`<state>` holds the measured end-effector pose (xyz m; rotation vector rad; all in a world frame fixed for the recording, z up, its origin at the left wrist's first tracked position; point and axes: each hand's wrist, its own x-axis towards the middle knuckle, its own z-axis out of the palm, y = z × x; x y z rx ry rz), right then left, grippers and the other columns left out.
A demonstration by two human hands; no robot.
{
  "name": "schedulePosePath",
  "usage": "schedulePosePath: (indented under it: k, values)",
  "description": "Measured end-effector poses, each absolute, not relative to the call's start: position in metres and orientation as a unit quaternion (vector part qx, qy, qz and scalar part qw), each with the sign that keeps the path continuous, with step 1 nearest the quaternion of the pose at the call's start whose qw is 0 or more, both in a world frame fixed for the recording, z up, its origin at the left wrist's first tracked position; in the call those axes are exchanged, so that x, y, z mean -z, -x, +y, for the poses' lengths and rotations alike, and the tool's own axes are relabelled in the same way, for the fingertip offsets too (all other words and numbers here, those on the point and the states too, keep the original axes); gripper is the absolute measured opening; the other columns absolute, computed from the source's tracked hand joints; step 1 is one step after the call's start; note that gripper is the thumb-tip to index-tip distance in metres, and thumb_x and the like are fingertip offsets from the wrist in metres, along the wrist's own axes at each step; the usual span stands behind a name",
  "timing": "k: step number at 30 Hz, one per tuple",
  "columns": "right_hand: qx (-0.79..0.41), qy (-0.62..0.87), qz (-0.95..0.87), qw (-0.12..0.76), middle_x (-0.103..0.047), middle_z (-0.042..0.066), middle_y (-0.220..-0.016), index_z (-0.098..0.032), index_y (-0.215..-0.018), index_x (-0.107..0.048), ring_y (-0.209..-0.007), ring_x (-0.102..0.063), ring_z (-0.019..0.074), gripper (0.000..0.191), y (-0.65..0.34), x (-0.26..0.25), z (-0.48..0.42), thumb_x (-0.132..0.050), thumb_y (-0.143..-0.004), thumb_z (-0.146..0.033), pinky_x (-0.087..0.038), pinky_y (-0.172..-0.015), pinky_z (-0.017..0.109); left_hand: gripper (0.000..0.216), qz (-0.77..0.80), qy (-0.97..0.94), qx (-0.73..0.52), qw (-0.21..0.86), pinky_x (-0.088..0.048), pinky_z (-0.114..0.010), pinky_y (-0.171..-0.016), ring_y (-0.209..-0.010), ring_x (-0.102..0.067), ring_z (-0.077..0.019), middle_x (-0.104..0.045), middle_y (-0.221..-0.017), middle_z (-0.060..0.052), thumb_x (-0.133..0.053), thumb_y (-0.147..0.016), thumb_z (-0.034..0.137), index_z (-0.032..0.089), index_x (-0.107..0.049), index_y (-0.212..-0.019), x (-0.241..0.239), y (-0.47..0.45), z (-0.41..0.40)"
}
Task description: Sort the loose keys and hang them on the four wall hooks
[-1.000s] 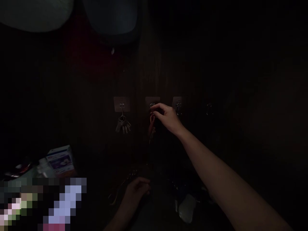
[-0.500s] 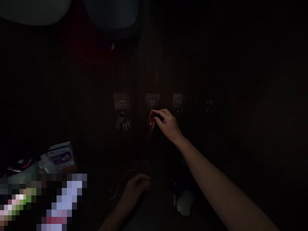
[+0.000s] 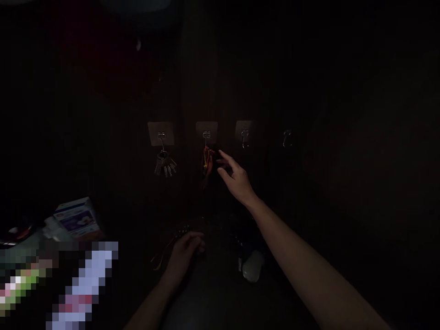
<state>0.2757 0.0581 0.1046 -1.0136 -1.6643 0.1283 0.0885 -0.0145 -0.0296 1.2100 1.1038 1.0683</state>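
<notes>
My right hand (image 3: pixel 235 178) is open, thumb and forefinger apart, just right of a bundle of red and yellow cords (image 3: pixel 206 159). The bundle hangs from a wall hook (image 3: pixel 206 134) by itself. On the hook to its left (image 3: pixel 161 135) hangs a bunch of keys (image 3: pixel 165 164). Low down, my left hand (image 3: pixel 187 247) rests with its fingers loosely curled, and nothing shows in them. Beside it lies a thin cord with bead-like spots (image 3: pixel 168 247), partly behind the hand. The scene is very dark.
Two more hooks, one on a pale pad (image 3: pixel 244 134) and one farther right (image 3: pixel 287 138), have nothing visible on them. A pale rounded object (image 3: pixel 252 266) lies between my arms. A purple and white box (image 3: pixel 78 220) stands at the left, near pixelated items.
My right hand has let go of the cord bundle, drawn back slightly to the right and opened its fingers. The whole view has shifted, moving things up and left.
</notes>
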Motion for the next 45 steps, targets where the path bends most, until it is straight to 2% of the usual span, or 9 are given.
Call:
schedulePosePath:
  k: [6, 17, 24, 27, 32, 36, 45]
  values:
    - [-0.080, 0.451, -0.702, 0.545, -0.062, 0.004, -0.108, -0.028, -0.131, -0.043, -0.086, -0.057, 0.0143, 0.051, -0.285, -0.089, 0.049, -0.048, -0.081, -0.020, -0.046, -0.063, 0.026, 0.037, 0.468, -0.481, -0.506, 0.542, -0.045, -0.025, -0.064, -0.064, -0.058, -0.0138, -0.064, -0.070, -0.002, -0.059, -0.070, 0.048, 0.015, -0.065, -0.087, 0.035, -0.087, -0.009]
    - [-0.151, 0.523, -0.665, 0.511, -0.062, 0.005, -0.107, -0.025, -0.121, -0.053, -0.089, -0.059, 0.0147, 0.040, -0.317, -0.028, 0.024, -0.047, -0.081, -0.022, -0.047, -0.067, 0.027, 0.036, 0.455, -0.483, -0.526, 0.532, -0.044, -0.024, -0.060, -0.059, -0.057, -0.0119, -0.064, -0.069, -0.002, -0.060, -0.072, 0.048, 0.015, -0.065, -0.087, 0.042, -0.087, -0.006]
    - [-0.170, 0.572, -0.590, 0.544, -0.066, 0.006, -0.102, -0.022, -0.115, -0.057, -0.089, -0.062, 0.0169, 0.035, -0.348, 0.010, 0.014, -0.049, -0.081, -0.026, -0.048, -0.070, 0.029, 0.036, 0.460, -0.493, -0.519, 0.526, -0.044, -0.024, -0.062, -0.061, -0.058, -0.0126, -0.064, -0.069, -0.001, -0.060, -0.072, 0.048, 0.016, -0.064, -0.087, 0.039, -0.088, -0.009]
    - [-0.176, 0.588, -0.591, 0.524, -0.066, 0.007, -0.102, -0.021, -0.115, -0.057, -0.088, -0.062, 0.0169, 0.035, -0.355, 0.019, 0.012, -0.047, -0.081, -0.025, -0.048, -0.072, 0.030, 0.034, 0.474, -0.515, -0.504, 0.506, -0.045, -0.025, -0.066, -0.063, -0.059, -0.0135, -0.065, -0.070, -0.001, -0.058, -0.074, 0.047, 0.017, -0.064, -0.086, 0.037, -0.089, -0.012]
    - [-0.169, 0.599, -0.629, 0.466, -0.066, 0.004, -0.103, -0.023, -0.109, -0.060, -0.094, -0.061, 0.0179, 0.032, -0.365, 0.020, 0.008, -0.047, -0.081, -0.021, -0.047, -0.079, 0.033, 0.028, 0.494, -0.567, -0.483, 0.448, -0.045, -0.027, -0.074, -0.073, -0.063, -0.0170, -0.068, -0.076, -0.001, -0.055, -0.076, 0.044, 0.019, -0.065, -0.083, 0.037, -0.088, -0.013]
    - [-0.167, 0.598, -0.662, 0.421, -0.066, 0.003, -0.105, -0.024, -0.103, -0.064, -0.099, -0.060, 0.0184, 0.028, -0.366, 0.017, 0.005, -0.045, -0.083, -0.020, -0.044, -0.086, 0.035, 0.020, 0.517, -0.639, -0.451, 0.349, -0.045, -0.030, -0.082, -0.088, -0.063, -0.0209, -0.070, -0.088, -0.001, -0.055, -0.077, 0.037, 0.024, -0.067, -0.086, 0.036, -0.082, -0.012]
    - [-0.155, 0.565, -0.758, 0.287, -0.066, 0.002, -0.096, -0.024, -0.090, -0.067, -0.093, -0.058, 0.0183, 0.018, -0.357, 0.009, -0.002, -0.050, -0.084, -0.022, -0.044, -0.083, 0.033, 0.027, 0.516, -0.750, -0.380, 0.164, -0.042, -0.042, -0.096, -0.107, -0.057, -0.0237, -0.064, -0.112, -0.007, -0.049, -0.081, 0.028, 0.021, -0.061, -0.105, 0.057, -0.063, -0.001]
